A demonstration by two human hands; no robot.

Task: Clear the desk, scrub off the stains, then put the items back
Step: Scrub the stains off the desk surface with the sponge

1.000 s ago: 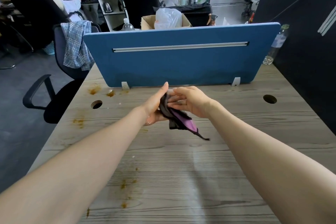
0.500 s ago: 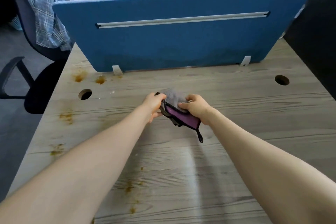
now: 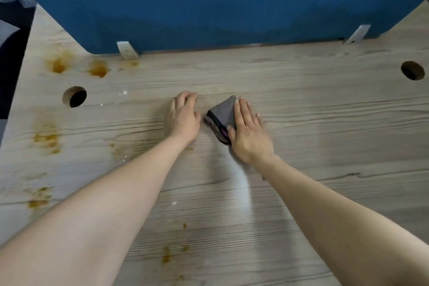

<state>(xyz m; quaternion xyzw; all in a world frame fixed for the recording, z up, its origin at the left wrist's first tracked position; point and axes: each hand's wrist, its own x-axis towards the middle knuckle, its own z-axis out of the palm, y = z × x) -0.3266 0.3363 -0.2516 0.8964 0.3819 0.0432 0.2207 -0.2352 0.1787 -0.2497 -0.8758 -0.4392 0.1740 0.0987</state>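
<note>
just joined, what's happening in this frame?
A person is at the scrubbing stage of cleaning a wooden desk. The right hand lies flat with straight fingers on a folded grey cloth, pressing it to the desktop near the middle. The left hand rests on the wood just beside the cloth, holding nothing. Orange-brown stains still show near the blue divider, along the left edge and toward the front. Apart from the cloth, nothing sits on the visible desktop.

Even soft daylight, pale sheen streak on desk [image 3: 241,183]; wide-angle edge bowing, slight motion blur.
</note>
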